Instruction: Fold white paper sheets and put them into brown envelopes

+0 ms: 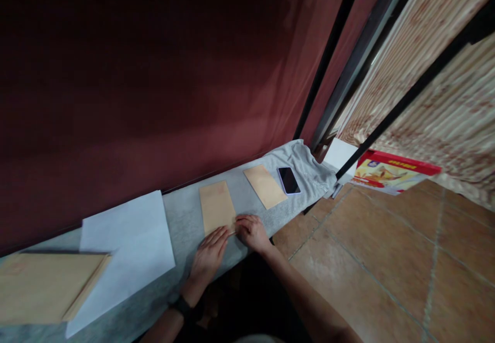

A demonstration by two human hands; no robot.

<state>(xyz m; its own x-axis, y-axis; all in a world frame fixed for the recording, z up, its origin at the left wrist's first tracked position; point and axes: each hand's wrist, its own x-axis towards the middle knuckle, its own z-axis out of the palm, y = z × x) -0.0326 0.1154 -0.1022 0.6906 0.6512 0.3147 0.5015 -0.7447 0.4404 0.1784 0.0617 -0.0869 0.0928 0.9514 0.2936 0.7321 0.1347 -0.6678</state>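
Along the red wall: cloth-covered table (181, 224). White sheet (127, 245) at left, stack of envelopes (42, 286) partly on it. Mid-table one envelope (216, 206) lies flat, second envelope (265, 185) near. Left hand (209, 255) flat, fingers open on its near edge; right hand (251, 232) curled at its corner, pinch unclear. Phone (289, 180) furthest right.
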